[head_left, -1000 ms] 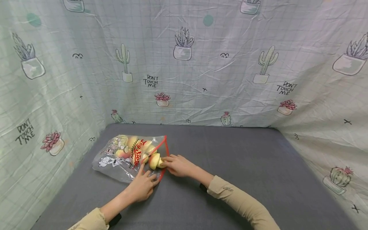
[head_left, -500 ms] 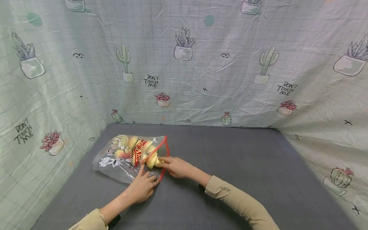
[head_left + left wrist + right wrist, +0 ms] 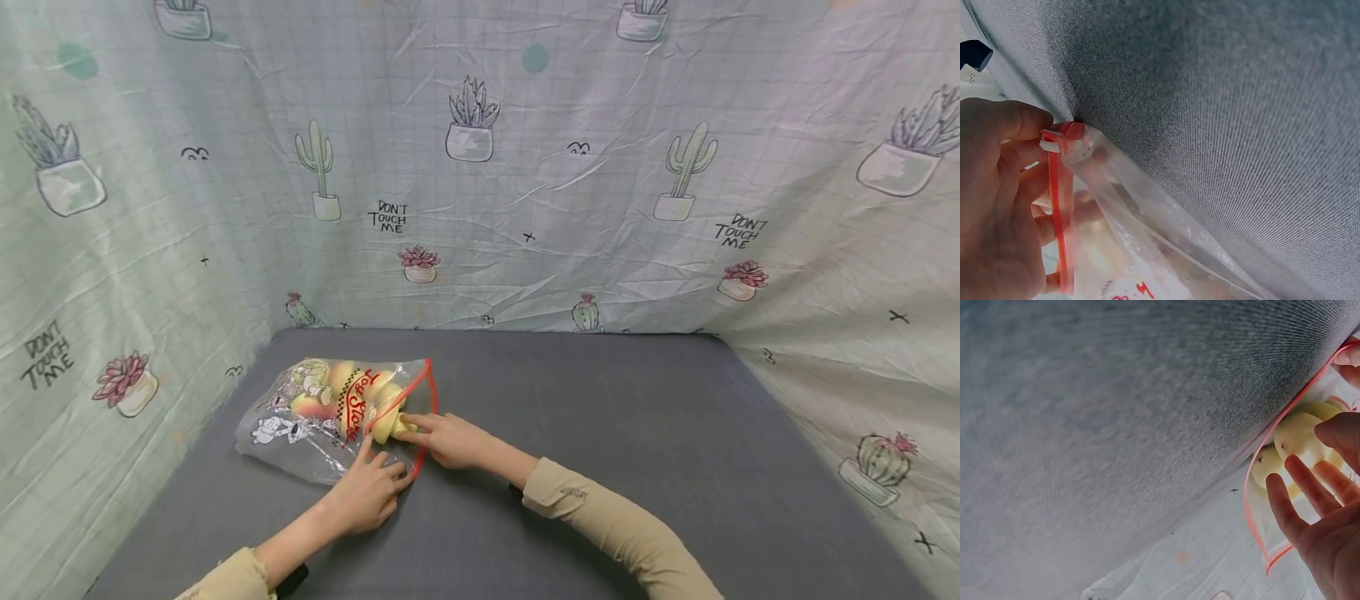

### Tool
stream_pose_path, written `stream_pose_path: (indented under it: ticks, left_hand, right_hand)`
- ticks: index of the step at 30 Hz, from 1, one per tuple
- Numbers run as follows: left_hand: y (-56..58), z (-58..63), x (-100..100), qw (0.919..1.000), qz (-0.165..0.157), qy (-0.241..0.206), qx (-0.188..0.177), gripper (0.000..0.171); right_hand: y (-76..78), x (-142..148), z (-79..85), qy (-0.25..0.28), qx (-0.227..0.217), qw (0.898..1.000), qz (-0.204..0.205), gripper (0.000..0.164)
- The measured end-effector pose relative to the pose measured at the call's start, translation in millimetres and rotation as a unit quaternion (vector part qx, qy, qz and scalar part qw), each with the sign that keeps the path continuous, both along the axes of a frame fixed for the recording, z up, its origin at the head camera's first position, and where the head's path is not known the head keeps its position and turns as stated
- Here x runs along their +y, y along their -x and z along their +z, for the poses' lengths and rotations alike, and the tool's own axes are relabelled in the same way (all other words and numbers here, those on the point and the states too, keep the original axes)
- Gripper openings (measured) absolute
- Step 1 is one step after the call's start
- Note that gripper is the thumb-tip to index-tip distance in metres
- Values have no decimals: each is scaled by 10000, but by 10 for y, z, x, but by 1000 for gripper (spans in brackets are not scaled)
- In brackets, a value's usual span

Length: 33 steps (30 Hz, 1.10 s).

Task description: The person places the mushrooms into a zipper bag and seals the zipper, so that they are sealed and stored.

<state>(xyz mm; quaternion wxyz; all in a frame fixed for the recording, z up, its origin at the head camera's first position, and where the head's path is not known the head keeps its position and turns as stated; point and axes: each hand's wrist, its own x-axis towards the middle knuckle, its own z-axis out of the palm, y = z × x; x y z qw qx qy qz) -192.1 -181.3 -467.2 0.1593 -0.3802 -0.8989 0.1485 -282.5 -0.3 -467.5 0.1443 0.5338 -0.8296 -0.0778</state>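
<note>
A clear plastic zip bag (image 3: 296,465) with red trim and red and white print lies on the grey table, its mouth facing right. Inside it are several yellow, red-blushed round fruits or fruit pieces (image 3: 384,428), whose exact kind I cannot tell. My left hand (image 3: 366,497) grips the near corner of the mouth, with thumb and fingers around the red zip edge (image 3: 1060,219). At the opening, my right hand (image 3: 454,442) presses extended fingers against a yellow piece (image 3: 405,427). The right wrist view shows round yellow fruits (image 3: 1300,436) just beyond the spread fingers.
Grey cloth (image 3: 585,417) covers the table, stretching to the right of the bag. A pale curtain (image 3: 525,183) printed with cacti hangs behind and along both sides. Beige sleeves (image 3: 615,521) cover both forearms.
My right hand has moved slightly left, pushing the yellow piece from the bag's mouth further inside. The left hand keeps its hold on the bag's near corner. The head view has shifted slightly.
</note>
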Motion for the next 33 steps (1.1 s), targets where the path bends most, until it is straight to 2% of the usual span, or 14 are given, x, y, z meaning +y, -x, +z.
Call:
stream_pose_path:
  ticks: [8, 21, 33]
  left_hand:
    - [-25, 12, 8, 9996, 112, -174, -191, 36]
    - [-46, 45, 13, 9999, 29, -136, -34, 32]
    - [-48, 48, 11, 9996, 163, -117, -200, 35]
  right_hand:
    - [20, -88, -22, 21, 185, 9998, 47, 53]
    - [26, -195, -5, -159, 189, 9997, -61, 52]
    - [48, -220, -4, -250, 359, 9990, -108, 53]
